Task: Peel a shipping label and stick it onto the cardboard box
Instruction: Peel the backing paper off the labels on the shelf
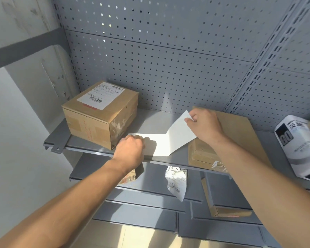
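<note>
A white label sheet point(168, 138) lies folded over the front of the grey shelf point(89, 147). My left hand point(131, 149) pins its flat left part down with closed fingers. My right hand point(204, 126) pinches the raised right part at its upper corner, lifting it off the flat part. Under my right hand and forearm lies a flat cardboard box point(240, 129) with tape on its front face. A second cardboard box point(100, 113) stands at the shelf's left, with a printed label stuck on its top.
A pegboard wall point(168, 59) backs the shelf. A white and black printed parcel bag point(297, 144) lies at the right. Below, lower grey shelves hold a crumpled white bag point(176, 181) and a flat cardboard box point(227, 210). A bracket point(25, 49) juts out upper left.
</note>
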Available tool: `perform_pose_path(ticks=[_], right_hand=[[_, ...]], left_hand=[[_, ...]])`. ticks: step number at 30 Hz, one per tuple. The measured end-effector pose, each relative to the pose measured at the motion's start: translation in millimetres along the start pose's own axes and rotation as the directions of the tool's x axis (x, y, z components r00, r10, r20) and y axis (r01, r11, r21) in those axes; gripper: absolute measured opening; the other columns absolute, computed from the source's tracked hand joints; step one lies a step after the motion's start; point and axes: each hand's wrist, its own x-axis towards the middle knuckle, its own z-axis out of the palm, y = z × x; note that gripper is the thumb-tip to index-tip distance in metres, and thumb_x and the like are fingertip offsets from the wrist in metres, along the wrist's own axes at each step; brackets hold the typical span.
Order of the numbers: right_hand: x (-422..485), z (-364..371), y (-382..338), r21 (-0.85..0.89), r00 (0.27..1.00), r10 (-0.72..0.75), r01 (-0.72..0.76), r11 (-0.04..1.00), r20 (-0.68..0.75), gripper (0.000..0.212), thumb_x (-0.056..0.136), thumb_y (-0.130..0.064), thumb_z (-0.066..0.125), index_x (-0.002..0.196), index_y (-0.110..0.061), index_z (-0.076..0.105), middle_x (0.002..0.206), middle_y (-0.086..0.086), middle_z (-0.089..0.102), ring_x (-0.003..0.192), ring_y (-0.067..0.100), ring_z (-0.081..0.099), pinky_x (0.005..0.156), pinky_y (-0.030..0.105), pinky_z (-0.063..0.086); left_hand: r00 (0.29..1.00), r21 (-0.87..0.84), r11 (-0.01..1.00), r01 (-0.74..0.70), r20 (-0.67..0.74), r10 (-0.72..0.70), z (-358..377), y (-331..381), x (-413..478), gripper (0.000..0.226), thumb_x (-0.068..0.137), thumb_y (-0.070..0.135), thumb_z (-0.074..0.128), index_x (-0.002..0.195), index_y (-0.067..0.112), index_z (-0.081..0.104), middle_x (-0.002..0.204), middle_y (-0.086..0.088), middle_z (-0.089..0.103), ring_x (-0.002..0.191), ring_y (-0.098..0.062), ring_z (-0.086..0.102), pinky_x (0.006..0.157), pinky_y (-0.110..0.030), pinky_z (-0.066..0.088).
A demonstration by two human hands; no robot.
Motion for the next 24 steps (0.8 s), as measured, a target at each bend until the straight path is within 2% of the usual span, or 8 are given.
perform_pose_path(ticks=[3,5,9,12,15,19,24], right_hand=[[-2,0,6,0.012,0.998,0.055,-0.055,0.998,0.005,0.031,0.089,-0.030,0.068,0.064,-0.017,0.057,0.059,-0.002,0.056,0.067,0.026,0.054,0.062,0.033,0.047],[-2,0,6,0.024,0.996,0.087,-0.087,0.996,0.011,0.036,0.089,-0.031,0.068,0.060,-0.017,0.053,0.055,-0.002,0.052,0.066,0.027,0.053,0.061,0.034,0.048],[-1,-1,5,0.048,0.993,0.110,-0.111,0.993,0.033,0.023,0.090,-0.032,0.068,0.075,-0.014,0.068,0.072,0.001,0.070,0.078,0.028,0.066,0.070,0.038,0.058],[-2,0,10,0.082,0.992,0.118,-0.121,0.989,0.039,0.017,0.090,-0.032,0.069,0.080,-0.018,0.072,0.079,-0.002,0.074,0.083,0.025,0.068,0.074,0.037,0.059],[-4,2,14,0.106,0.988,0.146,-0.150,0.983,0.048,0.016,0.090,-0.032,0.069,0.083,-0.019,0.074,0.082,-0.003,0.075,0.085,0.024,0.069,0.076,0.037,0.059],[-5,4,17,0.100,0.980,0.190,-0.194,0.976,0.055,0.026,0.090,-0.035,0.068,0.078,-0.012,0.072,0.078,0.003,0.075,0.082,0.029,0.069,0.074,0.040,0.059],[-6,2,14,0.087,0.980,0.190,-0.194,0.977,0.055,0.028,0.091,-0.032,0.066,0.075,-0.010,0.071,0.074,0.005,0.073,0.080,0.029,0.068,0.073,0.040,0.059]], left_hand=[[0.995,-0.093,0.992,-0.080,0.054,0.085,12,22,28,0.033,0.094,0.011,0.051,0.123,0.014,0.065,0.124,-0.010,0.066,0.116,-0.031,0.058,0.096,-0.034,0.046],[0.987,-0.100,0.988,-0.122,0.097,0.131,21,37,41,0.026,0.095,0.016,0.055,0.118,0.013,0.065,0.126,-0.010,0.059,0.111,-0.033,0.055,0.094,-0.037,0.046],[0.984,-0.101,0.991,-0.086,0.146,0.100,33,50,49,0.020,0.097,0.020,0.048,0.110,0.013,0.061,0.117,-0.012,0.048,0.100,-0.036,0.047,0.088,-0.044,0.049],[0.992,-0.073,0.993,-0.087,0.086,0.094,41,50,47,0.025,0.100,0.023,0.043,0.113,0.012,0.061,0.119,-0.013,0.049,0.096,-0.036,0.047,0.090,-0.047,0.049],[0.991,-0.023,0.992,-0.124,0.047,0.125,44,48,47,0.030,0.102,0.027,0.040,0.119,0.012,0.059,0.123,-0.013,0.050,0.094,-0.034,0.048,0.092,-0.044,0.046],[0.987,0.101,0.982,-0.158,0.044,0.154,45,49,46,0.033,0.102,0.030,0.034,0.121,0.012,0.055,0.120,-0.012,0.051,0.084,-0.029,0.043,0.087,-0.041,0.045],[0.979,0.153,0.969,-0.192,0.104,0.177,40,50,49,0.037,0.102,0.035,0.039,0.125,0.009,0.052,0.123,-0.013,0.048,0.095,-0.034,0.051,0.085,-0.042,0.047]])
